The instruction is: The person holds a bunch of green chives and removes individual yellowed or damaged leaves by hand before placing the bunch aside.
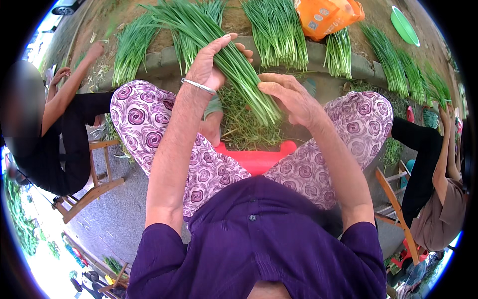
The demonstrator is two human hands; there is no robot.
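My left hand (214,59) grips a thick bunch of garlic chives (239,74) around its middle, the thumb lying across the top. The green leaf tips point up and to the left, the paler cut ends down and to the right. A silver bangle (198,86) circles my left wrist. At the lower part of the bunch is my right hand (293,97), its fingertips against the right side of the stems. Whether those fingers pinch any stem is hidden. Below the bunch, a heap of trimmings and loose blades (248,125) covers the ground between my feet.
Bundles of chives (278,33) lie along a concrete kerb (317,56). An orange plastic bag (328,17) rests among them, and a green basin (404,26) stands farther right. Seated people flank me, one in black (74,142) at left, one in brown (440,213) at right. Between my knees shows red plastic (254,159).
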